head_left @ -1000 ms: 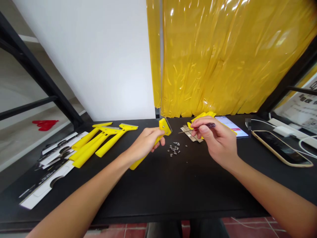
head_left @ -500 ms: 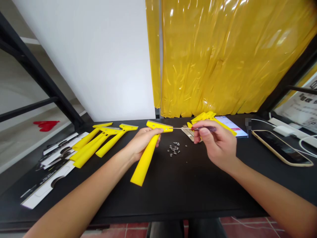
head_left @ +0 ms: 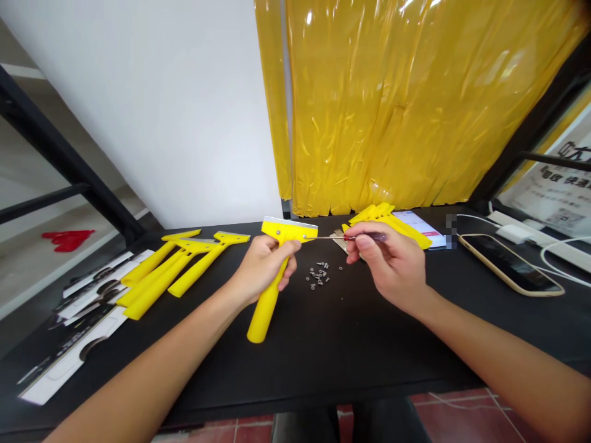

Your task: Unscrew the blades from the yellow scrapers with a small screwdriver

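Observation:
A yellow scraper (head_left: 265, 307) with a metal blade along its head is gripped by my left hand (head_left: 268, 264), the handle pointing down toward me. My right hand (head_left: 392, 258) is closed around the dark handle of a screwdriver (head_left: 375, 236). The thin shaft points left, and its tip is at the right end of the scraper head, near a screw. Below, between the hands, several small screws and nuts (head_left: 318, 275) lie loose on the black table (head_left: 351, 344).
Several yellow scrapers (head_left: 159, 277) and white-and-black packages (head_left: 74, 357) lie at the left. Behind my right hand are more yellow parts (head_left: 376, 213), a metal piece (head_left: 340, 242) and a lit screen (head_left: 413, 224). A phone (head_left: 510, 264) and white cables (head_left: 554, 246) are farther right.
The scraper's head has turned so its face and blade show more toward me. The screwdriver tip has shifted onto the face near the right screw. The whole view has moved slightly.

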`<state>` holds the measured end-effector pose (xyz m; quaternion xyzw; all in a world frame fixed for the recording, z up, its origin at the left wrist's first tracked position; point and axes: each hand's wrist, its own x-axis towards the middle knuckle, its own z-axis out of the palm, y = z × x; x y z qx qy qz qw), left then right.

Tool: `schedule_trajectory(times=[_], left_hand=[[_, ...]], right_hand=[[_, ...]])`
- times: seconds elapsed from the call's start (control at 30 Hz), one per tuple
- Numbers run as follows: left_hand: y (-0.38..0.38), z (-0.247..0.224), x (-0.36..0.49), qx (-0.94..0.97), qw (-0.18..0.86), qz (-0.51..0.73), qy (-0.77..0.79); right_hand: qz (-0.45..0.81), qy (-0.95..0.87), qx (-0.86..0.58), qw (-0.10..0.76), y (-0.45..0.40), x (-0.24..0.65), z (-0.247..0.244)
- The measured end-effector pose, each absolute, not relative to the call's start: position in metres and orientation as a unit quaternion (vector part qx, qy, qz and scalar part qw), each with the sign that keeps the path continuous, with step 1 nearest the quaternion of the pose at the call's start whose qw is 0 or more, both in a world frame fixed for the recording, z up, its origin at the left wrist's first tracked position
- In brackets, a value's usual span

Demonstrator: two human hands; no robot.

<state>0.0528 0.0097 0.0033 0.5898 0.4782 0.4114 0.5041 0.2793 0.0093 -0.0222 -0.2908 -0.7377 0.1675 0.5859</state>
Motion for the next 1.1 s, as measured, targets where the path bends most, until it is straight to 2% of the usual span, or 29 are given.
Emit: schedule_trajectory(times=[0.4, 0.7, 1.1], left_hand=[[0.0106, 0.0008, 0.0525, 0.591, 0.482, 0.419, 0.493], [0.0127, -0.0026, 0.0519, 0.569, 0.501, 0.424, 0.496], [0.0119, -0.0028, 0.0521, 0.573, 0.504, 0.422, 0.489]], right_hand=[[0.162, -0.755, -0.286, 0.567, 0.0134, 0.2800, -0.0252], [0.051, -0.821, -0.204, 0.531, 0.0155, 0.2786, -0.0262], [0.066, -0.819, -0.215, 0.528, 0.0174, 0.2779, -0.0273]])
